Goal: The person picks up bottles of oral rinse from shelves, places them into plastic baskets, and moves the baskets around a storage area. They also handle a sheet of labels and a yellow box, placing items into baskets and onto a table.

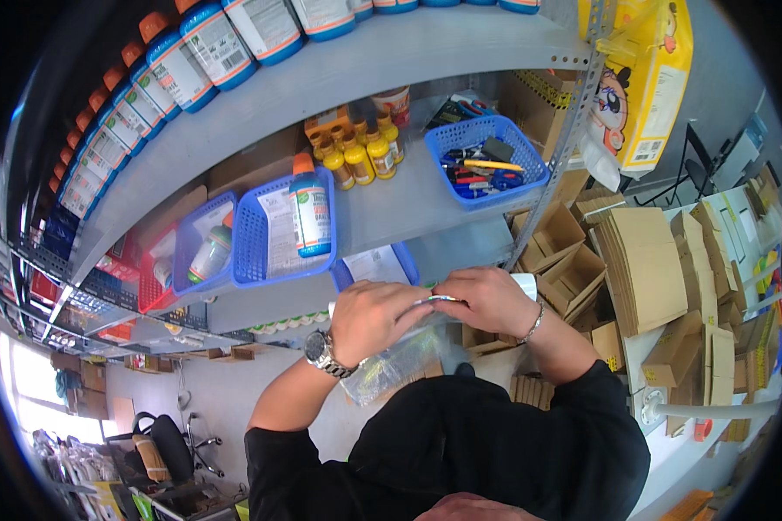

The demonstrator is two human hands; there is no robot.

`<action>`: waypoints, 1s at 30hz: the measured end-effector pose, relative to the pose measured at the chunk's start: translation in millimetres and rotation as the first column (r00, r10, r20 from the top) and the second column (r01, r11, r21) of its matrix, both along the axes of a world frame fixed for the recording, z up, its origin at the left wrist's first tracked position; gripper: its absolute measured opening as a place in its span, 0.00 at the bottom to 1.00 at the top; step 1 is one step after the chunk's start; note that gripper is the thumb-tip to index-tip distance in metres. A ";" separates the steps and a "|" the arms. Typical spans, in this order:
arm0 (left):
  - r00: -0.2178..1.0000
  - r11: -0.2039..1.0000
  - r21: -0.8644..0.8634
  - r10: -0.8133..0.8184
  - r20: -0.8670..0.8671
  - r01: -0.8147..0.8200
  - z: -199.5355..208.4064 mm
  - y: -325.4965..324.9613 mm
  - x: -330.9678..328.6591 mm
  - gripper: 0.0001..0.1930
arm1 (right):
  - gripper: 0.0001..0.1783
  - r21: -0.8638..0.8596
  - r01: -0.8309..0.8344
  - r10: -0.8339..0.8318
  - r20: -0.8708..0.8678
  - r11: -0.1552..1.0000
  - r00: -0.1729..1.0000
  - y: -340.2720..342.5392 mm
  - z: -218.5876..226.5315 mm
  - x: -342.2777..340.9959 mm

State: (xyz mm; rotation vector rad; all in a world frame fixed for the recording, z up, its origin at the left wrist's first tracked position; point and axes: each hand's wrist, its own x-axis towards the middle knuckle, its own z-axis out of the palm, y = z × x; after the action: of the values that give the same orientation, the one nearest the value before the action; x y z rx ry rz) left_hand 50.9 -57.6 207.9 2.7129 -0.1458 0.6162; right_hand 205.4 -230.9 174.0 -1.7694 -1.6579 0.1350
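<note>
Both of my hands meet in front of my chest, gripping a thin, white, flat-looking item [525,283] whose kind I cannot make out. Its pale ends stick out past the knuckles, and a narrow coloured edge shows between the thumbs. My left hand [369,314], below a metal wristwatch [318,348], is closed on one side of it. On the other side my right hand [488,300] has its fingers curled round it, with a bracelet [534,323] at the wrist. Clear plastic wrap [391,369] shows below the hands.
Shelves ahead carry blue bottles with orange caps [217,43], small yellow bottles [356,161], a blue basket of tools [456,139], and a blue basket [250,221] with one upright bottle [309,208]. Cardboard boxes [639,269] crowd the right. An office chair [169,443] stands lower left.
</note>
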 end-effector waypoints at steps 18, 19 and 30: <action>0.741 0.618 -0.766 -0.430 -0.516 -0.175 33.7 -13.8 39.6 0.18 | 0.09 0.218 0.062 -0.021 -0.184 0.974 0.983 -43.2 2.7 9.3; 0.701 0.623 -0.752 -0.439 -0.562 -0.213 38.0 -16.6 45.4 0.22 | 0.08 0.236 0.084 -0.034 -0.207 0.968 0.978 -47.5 2.2 12.7; 0.864 0.949 -0.274 0.264 0.428 -0.155 241.5 -30.6 316.9 0.57 | 0.06 0.211 0.471 -0.353 -0.428 0.856 0.832 -135.9 -28.2 33.2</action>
State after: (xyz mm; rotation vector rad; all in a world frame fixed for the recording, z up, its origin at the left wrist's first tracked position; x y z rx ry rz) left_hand 367.8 -88.2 449.4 2.3273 0.1059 1.2572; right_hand 238.5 -366.8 145.8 -1.6904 -0.9320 0.0078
